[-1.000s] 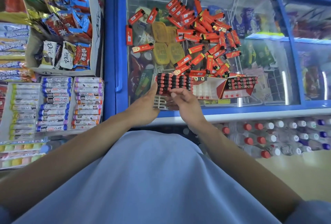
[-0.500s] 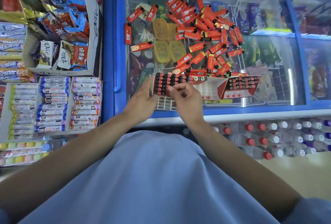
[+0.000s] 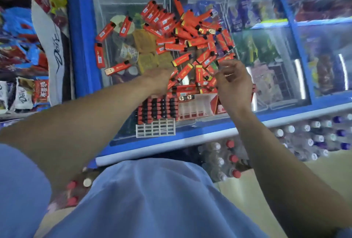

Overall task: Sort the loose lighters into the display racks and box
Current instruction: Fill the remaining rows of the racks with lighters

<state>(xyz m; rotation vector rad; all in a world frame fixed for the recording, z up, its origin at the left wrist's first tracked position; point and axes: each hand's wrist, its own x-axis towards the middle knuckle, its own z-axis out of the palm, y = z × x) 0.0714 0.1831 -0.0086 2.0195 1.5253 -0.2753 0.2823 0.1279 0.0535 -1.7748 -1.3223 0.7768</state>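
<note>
A heap of loose red lighters (image 3: 190,34) lies on the glass lid of a blue freezer (image 3: 80,47). At the near edge stands a white display rack (image 3: 155,130), its upper rows filled with lighters (image 3: 158,107) and its lowest rows bare. To its right is a red and white box (image 3: 196,107). My left hand (image 3: 157,79) reaches into the near edge of the heap; motion blur hides its fingertips. My right hand (image 3: 233,85) hovers over the heap's right side with fingers loosely curled, and I see nothing in it.
Snack packets (image 3: 24,93) and a cardboard carton (image 3: 55,47) fill the shelf to the left. Several capped water bottles (image 3: 314,136) stand on the floor below the freezer's front edge. A few stray lighters (image 3: 100,57) lie apart on the left of the lid.
Both hands have left the filled rack and moved up to the loose heap. The view has shifted closer and lower over the freezer.
</note>
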